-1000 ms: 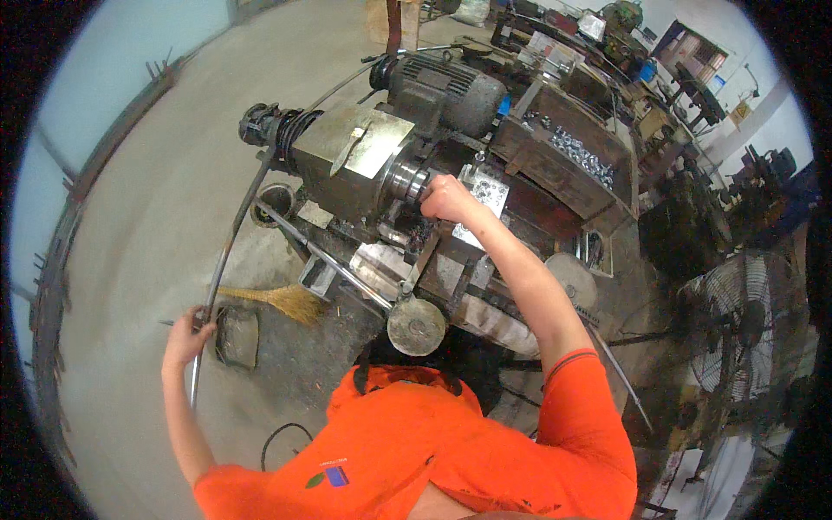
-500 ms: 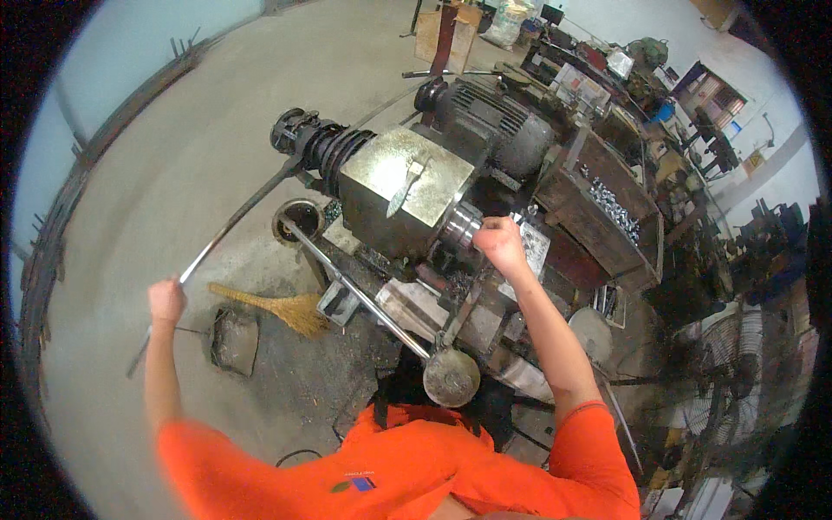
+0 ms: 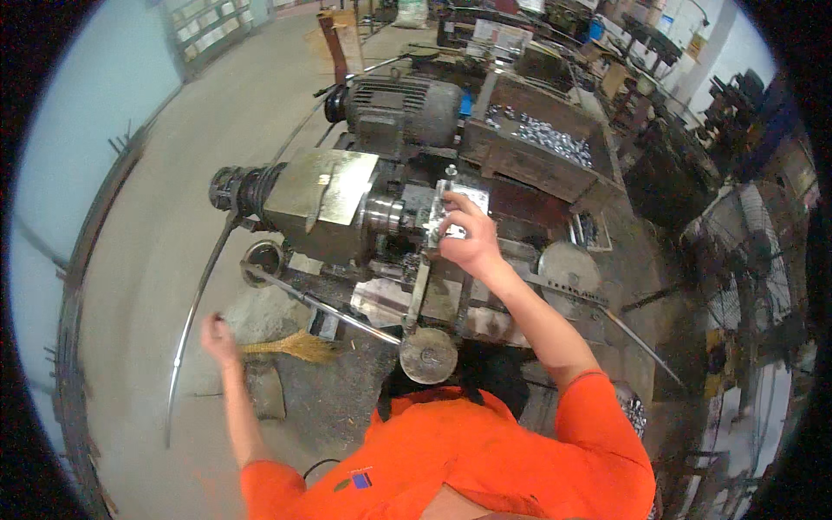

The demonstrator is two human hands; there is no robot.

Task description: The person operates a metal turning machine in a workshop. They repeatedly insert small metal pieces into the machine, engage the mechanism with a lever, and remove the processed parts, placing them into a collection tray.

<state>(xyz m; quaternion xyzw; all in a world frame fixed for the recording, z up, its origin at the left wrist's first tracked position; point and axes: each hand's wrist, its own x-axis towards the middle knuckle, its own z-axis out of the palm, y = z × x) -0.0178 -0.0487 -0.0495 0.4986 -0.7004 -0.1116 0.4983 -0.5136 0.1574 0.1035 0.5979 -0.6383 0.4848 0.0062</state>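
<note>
Grey concrete floor point(image 3: 139, 277) borders a dark-metal machine point(image 3: 290, 199). Its long steel rod point(image 3: 179, 360), slanting one-to-seven o'clock, lies at nine from the nearer left hand point(image 3: 219, 340), grip too blurred to tell; right hand point(image 3: 469, 241), fingers parted, has the silver cylindrical spindle point(image 3: 384, 214) at ten.

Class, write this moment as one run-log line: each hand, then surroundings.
left hand: beside long bar, apart | right hand: at silver block, grip unclear | nearby: broom, motor, bin of metal parts

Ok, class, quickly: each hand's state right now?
Left hand: blurred beside the long bar; open or closed cannot be told.
Right hand: open, fingers curved at the shiny metal block.
</note>
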